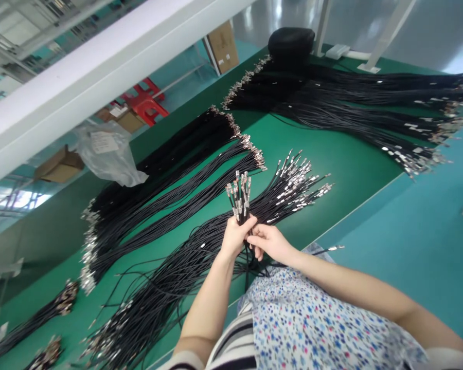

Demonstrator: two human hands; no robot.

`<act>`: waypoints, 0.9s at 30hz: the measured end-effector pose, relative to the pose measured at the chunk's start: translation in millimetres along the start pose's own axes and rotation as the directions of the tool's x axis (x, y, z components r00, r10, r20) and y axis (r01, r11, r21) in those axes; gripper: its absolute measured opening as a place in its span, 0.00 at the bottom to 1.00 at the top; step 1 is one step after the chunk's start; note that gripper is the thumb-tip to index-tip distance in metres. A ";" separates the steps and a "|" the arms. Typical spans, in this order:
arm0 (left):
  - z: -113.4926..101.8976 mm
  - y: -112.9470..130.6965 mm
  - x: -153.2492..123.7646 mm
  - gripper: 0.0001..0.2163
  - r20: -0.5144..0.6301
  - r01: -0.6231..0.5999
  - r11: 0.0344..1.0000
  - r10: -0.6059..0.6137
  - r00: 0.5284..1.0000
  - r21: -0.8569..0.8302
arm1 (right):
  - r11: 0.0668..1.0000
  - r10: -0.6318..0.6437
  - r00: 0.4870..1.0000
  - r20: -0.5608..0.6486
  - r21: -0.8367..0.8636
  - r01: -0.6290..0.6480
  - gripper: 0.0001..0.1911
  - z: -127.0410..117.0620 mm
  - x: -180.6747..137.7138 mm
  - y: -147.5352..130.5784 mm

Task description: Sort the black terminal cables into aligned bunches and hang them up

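My left hand (234, 237) is closed around a small bunch of black wires (239, 198), holding it upright so its metal terminal ends point up. My right hand (268, 241) sits right beside it, fingers curled and pinching the wires just below my left hand's grip. The wires hang down between my arms toward my lap. Both hands hover above the near edge of a green table (343, 169). A loose fan of black wires with metal terminals (293, 187) lies on the table just behind my hands.
Several large bundles of black terminal wires cover the table: one at the far right (370, 103), one at the centre left (165, 180), smaller ones at the lower left (42, 313). A black round object (291, 43), a clear plastic bag (106, 154) and a white beam (100, 67) are beyond.
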State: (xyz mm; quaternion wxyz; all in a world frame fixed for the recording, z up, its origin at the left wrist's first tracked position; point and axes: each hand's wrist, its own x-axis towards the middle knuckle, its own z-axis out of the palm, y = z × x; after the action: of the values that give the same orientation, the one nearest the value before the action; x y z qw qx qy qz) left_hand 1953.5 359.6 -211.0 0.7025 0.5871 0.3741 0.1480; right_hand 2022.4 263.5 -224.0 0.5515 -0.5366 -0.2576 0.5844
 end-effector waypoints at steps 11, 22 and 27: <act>-24.8 -2.6 8.7 0.15 -0.026 0.011 0.889 -0.026 0.999 -0.458 | 0.773 0.326 0.930 -0.172 -0.518 -0.367 0.24 -87.3 -77.6 34.7; -42.5 8.3 2.5 0.18 0.046 0.043 0.886 -0.024 0.999 -0.463 | 0.879 0.372 0.857 -0.357 0.431 -0.203 0.07 -83.9 -22.4 77.1; -42.7 12.0 -1.7 0.18 0.053 0.063 0.900 -0.044 0.998 -0.431 | 0.871 0.462 0.789 -0.405 0.378 -0.315 0.05 -89.9 19.5 66.7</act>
State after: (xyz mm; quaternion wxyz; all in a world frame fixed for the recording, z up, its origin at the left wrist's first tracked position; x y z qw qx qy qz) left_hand 1925.2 392.2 -200.5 0.8267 0.4092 0.3331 0.1953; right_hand 2083.4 238.0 -316.4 0.5370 -0.6196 0.0941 0.5647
